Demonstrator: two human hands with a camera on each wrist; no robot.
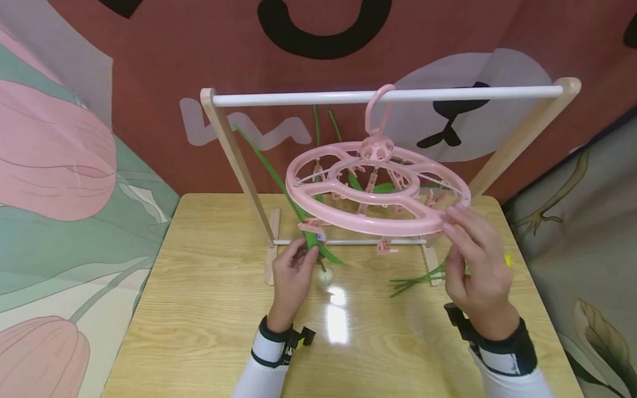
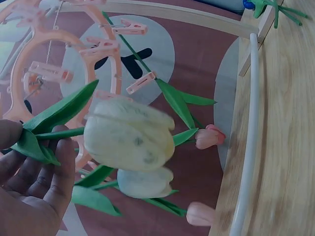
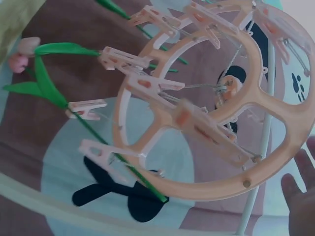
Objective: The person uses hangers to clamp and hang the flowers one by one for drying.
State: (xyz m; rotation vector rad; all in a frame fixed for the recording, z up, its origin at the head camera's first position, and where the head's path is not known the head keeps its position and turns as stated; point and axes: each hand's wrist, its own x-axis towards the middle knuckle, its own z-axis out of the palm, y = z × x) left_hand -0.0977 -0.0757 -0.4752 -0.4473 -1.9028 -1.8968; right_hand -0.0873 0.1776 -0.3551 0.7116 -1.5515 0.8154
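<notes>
My left hand (image 1: 294,272) holds an artificial white tulip (image 2: 129,135) by its stem and green leaves, its bloom pointing down below a pink clothespin (image 1: 311,225). That clip belongs to a round pink drying hanger (image 1: 370,224), hooked over a white bar. Straight fingers of my right hand (image 1: 481,271) touch the hanger's right rim; in the right wrist view they reach in at the right edge. Behind the held flower, the left wrist view shows a second white tulip (image 2: 144,183) and a pink tulip (image 2: 206,137) hanging head down near the clips.
The white bar (image 1: 298,99) spans a wooden-legged rack (image 1: 239,166) on a wood-grain table (image 1: 199,320). Several green stems (image 1: 415,281) lie at the table's right, partly behind my right hand. A patterned cloth (image 1: 199,50) hangs behind the rack.
</notes>
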